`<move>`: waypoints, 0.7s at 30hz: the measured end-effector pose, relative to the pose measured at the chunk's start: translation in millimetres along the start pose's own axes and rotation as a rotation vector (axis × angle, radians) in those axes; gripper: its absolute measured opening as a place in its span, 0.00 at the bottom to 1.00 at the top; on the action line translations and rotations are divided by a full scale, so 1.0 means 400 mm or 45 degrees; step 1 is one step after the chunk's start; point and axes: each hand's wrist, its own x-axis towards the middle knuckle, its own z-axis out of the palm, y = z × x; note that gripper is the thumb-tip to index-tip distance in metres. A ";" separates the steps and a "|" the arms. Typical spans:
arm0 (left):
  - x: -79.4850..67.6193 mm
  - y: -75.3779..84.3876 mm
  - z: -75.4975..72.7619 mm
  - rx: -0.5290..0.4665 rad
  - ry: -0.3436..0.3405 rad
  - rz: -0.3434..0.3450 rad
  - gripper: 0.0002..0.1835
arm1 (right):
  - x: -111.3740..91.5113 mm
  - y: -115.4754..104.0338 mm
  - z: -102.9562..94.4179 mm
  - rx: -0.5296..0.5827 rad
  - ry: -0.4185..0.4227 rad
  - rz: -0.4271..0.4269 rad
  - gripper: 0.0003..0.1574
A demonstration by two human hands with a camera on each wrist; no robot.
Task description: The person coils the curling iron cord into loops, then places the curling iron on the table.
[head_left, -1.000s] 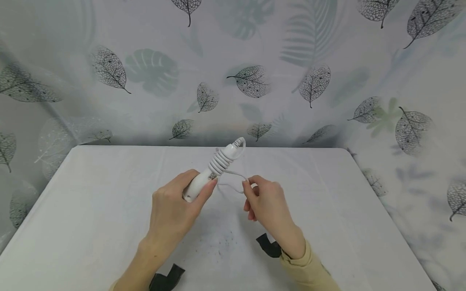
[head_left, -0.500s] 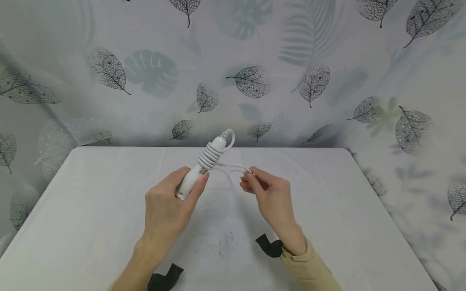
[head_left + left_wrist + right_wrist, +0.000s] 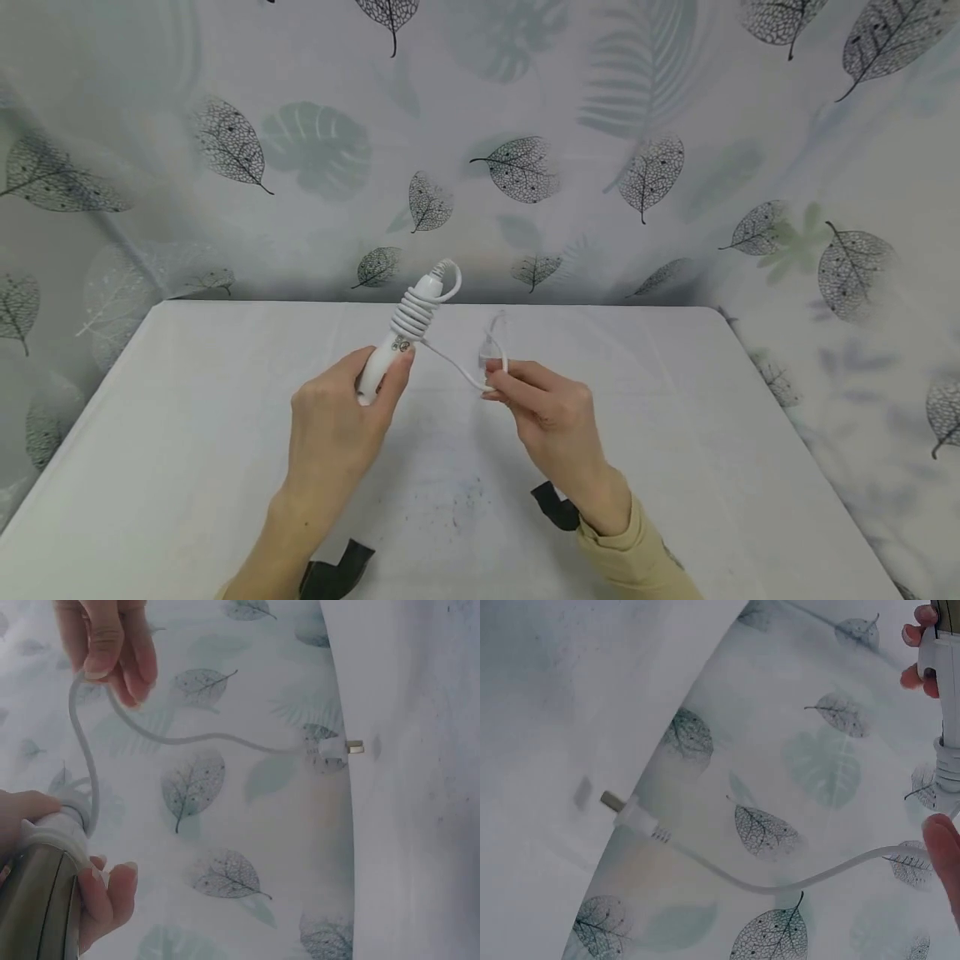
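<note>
My left hand (image 3: 333, 417) grips a white-handled curling iron (image 3: 381, 365), tilted up and away. Its metallic barrel (image 3: 39, 904) shows in the left wrist view. White cord (image 3: 412, 317) is wound in several turns round the far end of the handle. A loose length of that cord runs across to my right hand (image 3: 553, 408), which pinches it between thumb and fingers. From there the free end hangs down to a white plug (image 3: 636, 816) with metal prongs, just beyond the right fingers in the head view.
Both hands are above a table with a white cover (image 3: 210, 400), marked by dark specks (image 3: 465, 500) near the front. Behind it hangs a leaf-patterned cloth (image 3: 450, 100). Dark straps (image 3: 337, 573) sit at the wrists.
My left hand has shifted left with the curling iron. The loose cord between the hands has lengthened, and the plug has come into view beyond the right fingers.
</note>
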 end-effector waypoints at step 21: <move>-0.015 0.002 0.031 0.165 -0.821 0.074 0.20 | 0.023 -0.003 -0.009 -0.211 0.035 -0.566 0.06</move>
